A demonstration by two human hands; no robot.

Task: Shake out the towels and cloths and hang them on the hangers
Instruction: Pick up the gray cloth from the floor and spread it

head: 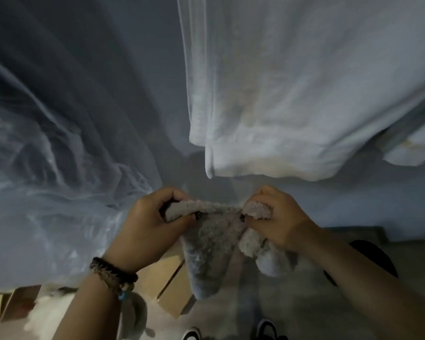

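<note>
The big white sheet [292, 94] already hanging in front of me fills most of what I see, its lower hem just above my knuckles, and that is my first worry: if I lift the cloth to shake it, I judge it could catch or drag on that hem, since there is very little room between them. To my left the translucent plastic sheeting [47, 143] billows close by, and a wide snap of the cloth might tangle in it too. Below, cardboard boxes [167, 285] sit on the floor near my feet, so anything that slips from me would land among them or on the dusty floor and need picking up again. The fluffy grey cloth [206, 253] itself hangs bunched between my hands, a long fold drooping down the middle and a rounded lump sagging under my right wrist; because it is still doubled over, I think one sharp shake could pull an edge loose, as I only have hold of its top edge. No hanger shows anywhere that I can make out, so where it must go I cannot tell. My left hand [152, 224] has its fingers curled tight over the left end of the top edge, thumb pressed against the pile. My right hand [277, 217] pinches the other end, fingers folded in and clamped on a thick tuft.
</note>
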